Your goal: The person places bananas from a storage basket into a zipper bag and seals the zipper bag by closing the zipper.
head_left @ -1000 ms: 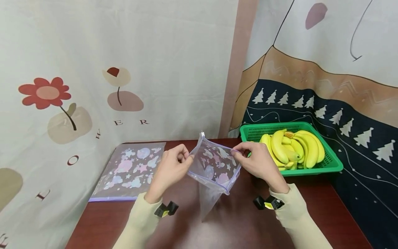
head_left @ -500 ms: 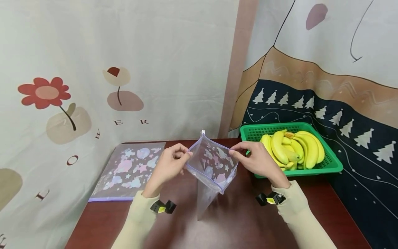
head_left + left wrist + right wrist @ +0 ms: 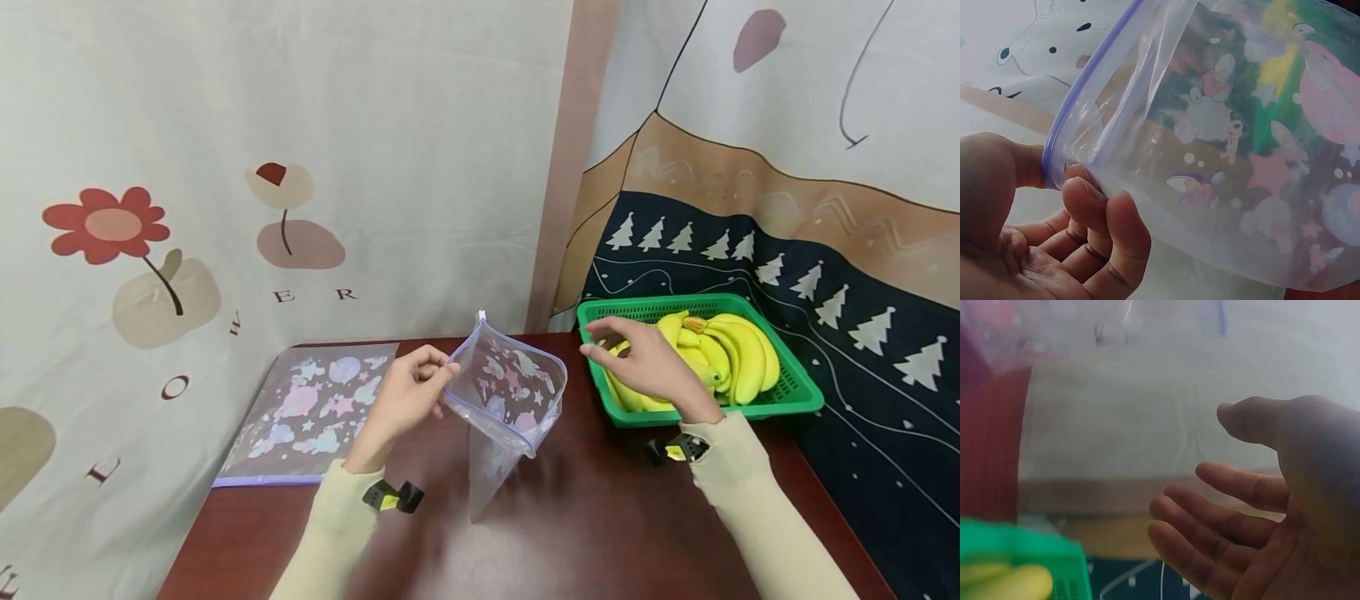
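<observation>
A clear zip bag with pastel prints and a purple zip edge stands with its mouth spread wide in the head view. My left hand pinches the left side of its rim between thumb and fingers; the left wrist view shows the purple edge in that grip. My right hand is off the bag, its fingers relaxed and holding nothing, above the near left part of the green basket. Yellow bananas fill the basket, some hidden behind the hand.
Another printed zip bag lies flat at the back left of the dark red table. Printed cloth hangs behind the table, and a dark tree-patterned cloth borders the basket on the right.
My right hand has let go of the bag's rim and moved right, over the basket. The left hand keeps its pinch, and the bag has shifted slightly left.
</observation>
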`<state>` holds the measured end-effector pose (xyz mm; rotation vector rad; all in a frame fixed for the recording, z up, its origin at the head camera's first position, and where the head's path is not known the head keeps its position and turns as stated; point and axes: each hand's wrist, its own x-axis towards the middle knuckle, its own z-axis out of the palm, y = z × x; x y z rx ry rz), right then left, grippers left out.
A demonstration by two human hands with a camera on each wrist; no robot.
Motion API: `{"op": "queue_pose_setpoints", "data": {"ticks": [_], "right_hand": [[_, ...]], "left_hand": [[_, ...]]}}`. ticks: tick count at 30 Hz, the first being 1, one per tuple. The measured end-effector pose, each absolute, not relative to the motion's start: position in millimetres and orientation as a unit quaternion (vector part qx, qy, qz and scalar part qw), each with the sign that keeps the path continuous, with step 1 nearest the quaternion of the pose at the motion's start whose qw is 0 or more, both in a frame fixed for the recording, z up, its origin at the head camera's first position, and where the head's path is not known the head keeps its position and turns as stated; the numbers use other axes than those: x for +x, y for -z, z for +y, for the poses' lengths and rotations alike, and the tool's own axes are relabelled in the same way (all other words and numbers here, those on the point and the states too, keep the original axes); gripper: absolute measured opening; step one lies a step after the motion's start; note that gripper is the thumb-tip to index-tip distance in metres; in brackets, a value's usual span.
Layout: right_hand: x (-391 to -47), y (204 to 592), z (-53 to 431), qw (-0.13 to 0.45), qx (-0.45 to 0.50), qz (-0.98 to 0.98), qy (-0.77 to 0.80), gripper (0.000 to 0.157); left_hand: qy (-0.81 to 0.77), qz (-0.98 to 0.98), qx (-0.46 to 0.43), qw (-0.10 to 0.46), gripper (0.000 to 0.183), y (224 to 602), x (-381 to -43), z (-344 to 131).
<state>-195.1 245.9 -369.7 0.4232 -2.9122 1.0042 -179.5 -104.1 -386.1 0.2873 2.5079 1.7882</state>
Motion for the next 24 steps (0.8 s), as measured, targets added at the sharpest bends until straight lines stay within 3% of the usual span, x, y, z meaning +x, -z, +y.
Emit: {"op": "queue_pose_setpoints", "data": {"ticks": [15,24], "right_hand": [[-225,405,303,-0.079,0.076,-0.964,-0.242,0.071],[-237,423,309,-0.107,0.058,-0.981,-0.151,0.077]], "left_hand": [[-0.572,0.814,0.093,0.033,0.019,389,-176,-107],[-0.574,0.813,0.091,0.029,0.020,391,-176,-107]]}}
